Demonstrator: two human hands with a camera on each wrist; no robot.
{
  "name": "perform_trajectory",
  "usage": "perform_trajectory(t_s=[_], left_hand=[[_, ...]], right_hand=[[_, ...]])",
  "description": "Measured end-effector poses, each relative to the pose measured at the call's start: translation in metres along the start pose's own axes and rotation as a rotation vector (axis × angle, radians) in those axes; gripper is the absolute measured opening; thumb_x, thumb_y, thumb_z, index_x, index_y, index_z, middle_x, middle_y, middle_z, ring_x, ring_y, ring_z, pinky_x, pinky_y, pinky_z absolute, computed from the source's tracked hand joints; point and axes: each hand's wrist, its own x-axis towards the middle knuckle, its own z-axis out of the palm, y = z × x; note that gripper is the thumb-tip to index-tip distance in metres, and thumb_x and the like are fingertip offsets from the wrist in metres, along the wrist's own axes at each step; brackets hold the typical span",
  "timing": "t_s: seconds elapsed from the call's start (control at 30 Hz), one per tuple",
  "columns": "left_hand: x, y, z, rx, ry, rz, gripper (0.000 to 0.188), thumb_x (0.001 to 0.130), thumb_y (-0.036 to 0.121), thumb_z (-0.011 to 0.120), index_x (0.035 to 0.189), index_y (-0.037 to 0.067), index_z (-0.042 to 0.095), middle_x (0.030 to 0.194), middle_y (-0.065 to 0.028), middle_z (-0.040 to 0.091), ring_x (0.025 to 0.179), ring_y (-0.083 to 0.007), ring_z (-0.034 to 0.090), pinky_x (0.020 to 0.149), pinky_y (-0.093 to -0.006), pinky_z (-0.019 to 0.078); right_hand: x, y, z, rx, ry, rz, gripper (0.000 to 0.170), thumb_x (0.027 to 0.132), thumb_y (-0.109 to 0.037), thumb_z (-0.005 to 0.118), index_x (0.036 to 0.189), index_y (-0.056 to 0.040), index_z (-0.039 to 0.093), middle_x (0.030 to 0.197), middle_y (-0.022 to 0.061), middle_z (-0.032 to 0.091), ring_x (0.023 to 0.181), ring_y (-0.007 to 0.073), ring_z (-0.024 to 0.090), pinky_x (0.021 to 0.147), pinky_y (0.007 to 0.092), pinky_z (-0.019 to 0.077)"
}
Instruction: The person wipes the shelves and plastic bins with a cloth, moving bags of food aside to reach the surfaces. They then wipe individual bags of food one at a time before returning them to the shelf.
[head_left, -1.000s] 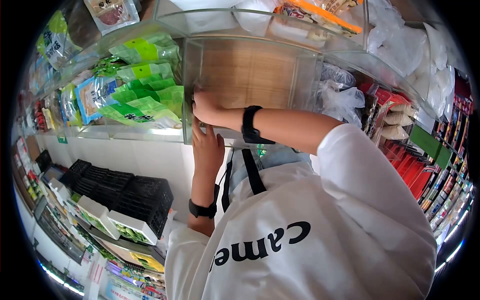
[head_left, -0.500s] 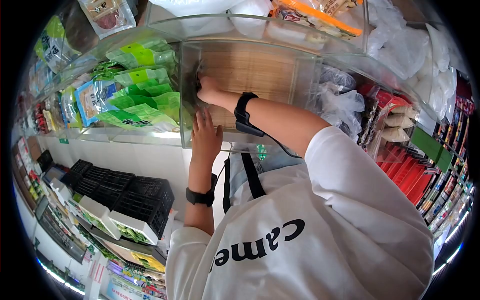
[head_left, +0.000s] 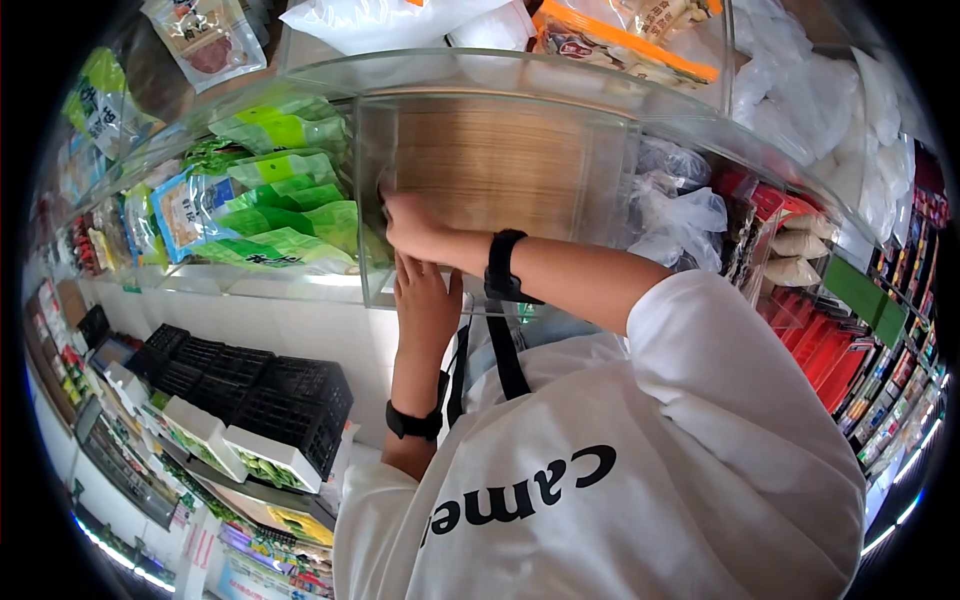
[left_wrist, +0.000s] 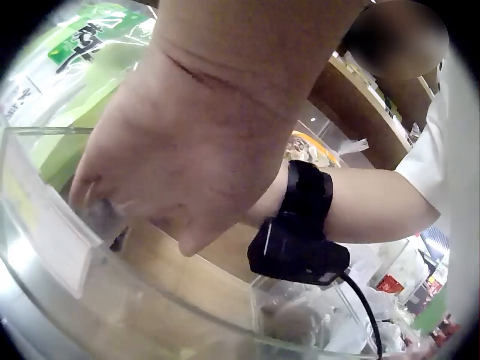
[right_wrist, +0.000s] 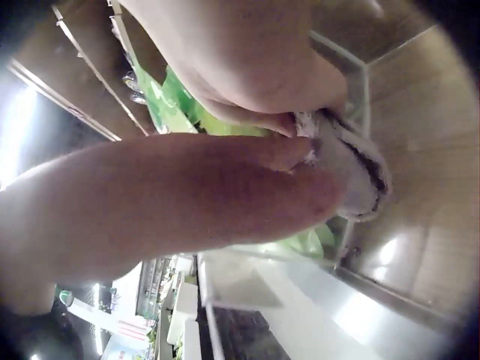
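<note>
Inside a clear-walled compartment (head_left: 372, 130) with a wood-look floor (head_left: 500, 170), my right hand (head_left: 412, 222) holds a folded grey cloth (right_wrist: 358, 172) at the left side wall. Most of the cloth is hidden by the hand in the head view. Closer to the front edge, my left hand (head_left: 425, 308) reaches up with its fingers extended, just below the right hand. Seen from the right wrist, the left hand's fingertips (right_wrist: 319, 187) are right at the cloth. In the left wrist view the left hand (left_wrist: 180, 142) covers most of the work.
Green snack bags (head_left: 290, 215) stand left of the wall. Plastic-wrapped goods (head_left: 675, 215) fill the compartment on the right. An upper tier behind holds an orange-edged bag (head_left: 630, 45) and white bags. Black crates (head_left: 290, 400) stand lower left.
My right hand first went farther back along the side wall, then came back toward the front edge. The left hand has shifted slightly, its fingers still extended.
</note>
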Motion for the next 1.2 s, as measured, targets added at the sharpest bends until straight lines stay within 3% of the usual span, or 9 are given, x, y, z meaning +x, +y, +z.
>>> perform_trajectory(t_s=[0.3,0.37,0.6,0.73,0.8,0.93,1.07,1.13,1.2], left_hand=[[0.024,-0.008,0.004,0.096,0.087,0.036,0.065,0.08,0.022,0.054,0.131,-0.004,0.023,0.136,-0.0251,0.023,0.122,-0.0385,0.029,0.096,-0.0447,0.0313],[0.024,-0.012,0.009,0.115,0.088,0.032,0.064,0.08,0.023,0.054,0.13,-0.004,0.024,0.136,-0.0245,0.023,0.122,-0.0378,0.03,0.095,-0.0443,0.0321],[0.013,-0.01,0.014,0.143,-0.034,-0.01,0.059,0.08,0.025,0.053,0.124,-0.009,0.031,0.132,-0.0262,0.028,0.121,-0.0394,0.03,0.095,-0.0462,0.0324],[0.011,-0.002,0.014,0.145,0.106,0.044,0.06,0.079,0.024,0.055,0.123,-0.01,0.032,0.13,-0.0278,0.029,0.121,-0.0423,0.029,0.095,-0.0472,0.0325],[0.015,-0.002,0.011,0.123,0.138,0.066,0.06,0.078,0.023,0.056,0.123,-0.009,0.031,0.13,-0.0277,0.029,0.121,-0.0424,0.028,0.095,-0.0471,0.0324],[0.017,-0.003,0.003,0.045,0.183,0.092,0.058,0.076,0.018,0.058,0.121,-0.006,0.032,0.129,-0.0281,0.028,0.119,-0.0431,0.03,0.093,-0.0469,0.0337],[0.014,0.002,-0.007,-0.051,0.297,0.061,0.054,0.073,0.011,0.059,0.118,-0.004,0.034,0.123,-0.0269,0.03,0.114,-0.0414,0.035,0.09,-0.0478,0.0352],[0.013,0.001,-0.008,-0.12,0.407,0.037,0.049,0.068,0.0,0.059,0.112,-0.004,0.036,0.117,-0.0271,0.03,0.104,-0.0411,0.041,0.086,-0.046,0.0373],[0.016,-0.005,-0.004,-0.311,0.386,-0.025,0.048,0.067,-0.004,0.056,0.11,-0.003,0.037,0.113,-0.0258,0.034,0.101,-0.0405,0.043,0.085,-0.0439,0.0383]], right_hand=[[0.04,0.007,-0.019,0.014,0.182,0.035,0.059,0.066,-0.002,0.051,0.123,-0.0073,0.036,0.086,0.0274,0.057,0.084,0.0428,0.055,0.073,0.0479,0.0445],[0.035,0.012,-0.019,-0.067,0.032,0.082,0.041,0.066,-0.004,0.055,0.107,-0.002,0.048,0.086,0.0215,0.06,0.086,0.0366,0.058,0.072,0.0444,0.0467],[0.003,0.016,-0.007,-0.221,-0.289,-0.027,0.032,0.065,-0.007,0.055,0.096,0.0006,0.055,0.086,0.0224,0.06,0.087,0.0371,0.057,0.073,0.0443,0.0461],[0.01,0.013,-0.008,-0.093,-0.244,0.033,0.031,0.064,-0.006,0.052,0.094,0.0,0.055,0.09,0.023,0.059,0.087,0.0379,0.057,0.074,0.0452,0.0456],[0.013,0.012,-0.009,0.029,0.025,0.012,0.033,0.065,-0.005,0.05,0.098,-0.0004,0.053,0.089,0.0238,0.059,0.087,0.0389,0.057,0.075,0.0463,0.0451],[0.007,-0.01,-0.027,0.049,0.085,0.132,0.036,0.069,-0.005,0.047,0.104,-0.0012,0.052,0.088,0.0255,0.059,0.085,0.0408,0.056,0.075,0.0468,0.0449],[0.002,0.002,-0.028,0.146,0.128,0.017,0.037,0.072,-0.007,0.046,0.109,-0.0003,0.051,0.097,0.0257,0.057,0.091,0.0398,0.054,0.078,0.0445,0.0436],[-0.001,0.007,-0.029,0.211,0.092,0.035,0.039,0.073,-0.009,0.049,0.11,0.0,0.051,0.101,0.0254,0.056,0.095,0.0383,0.053,0.08,0.0416,0.0431],[-0.009,0.01,-0.04,0.313,-0.213,0.089,0.046,0.07,-0.015,0.054,0.113,0.0001,0.049,0.104,0.0228,0.055,0.096,0.0341,0.054,0.081,0.0367,0.0433]])
